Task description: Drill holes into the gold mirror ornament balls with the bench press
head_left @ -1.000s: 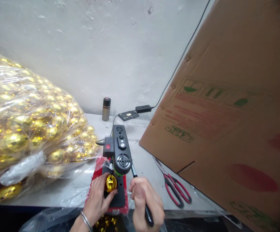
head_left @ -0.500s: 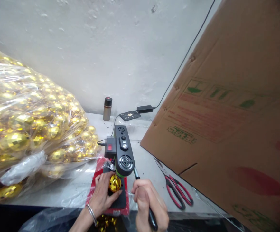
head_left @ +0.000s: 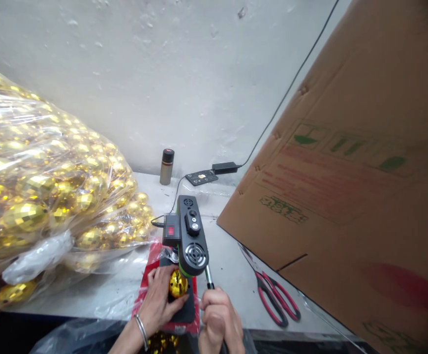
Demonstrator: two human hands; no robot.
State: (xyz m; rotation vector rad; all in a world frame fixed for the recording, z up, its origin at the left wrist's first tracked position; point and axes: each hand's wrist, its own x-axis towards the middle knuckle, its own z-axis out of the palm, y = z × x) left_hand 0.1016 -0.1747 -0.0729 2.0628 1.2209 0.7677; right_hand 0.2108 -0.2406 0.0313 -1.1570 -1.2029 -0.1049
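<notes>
A small gold faceted ball (head_left: 178,284) sits on the black base of a small bench drill press (head_left: 191,236), right under its green-ringed head. My left hand (head_left: 161,300) is closed around the ball, holding it on the base. My right hand (head_left: 218,322) is a fist wrapped on the press's black-handled lever (head_left: 209,278), at the lower middle of the view. A red mat (head_left: 151,265) lies under the machine.
A big clear bag of gold balls (head_left: 44,191) fills the left side. A large tilted cardboard box (head_left: 347,167) walls off the right. Red-handled scissors (head_left: 275,302) lie on the bench by the box. A small bottle (head_left: 166,166) and a power adapter (head_left: 224,168) stand near the back wall.
My right hand has drawn the lever back toward me and sunk lower in the view. My left hand keeps its hold on the gold ball under the head.
</notes>
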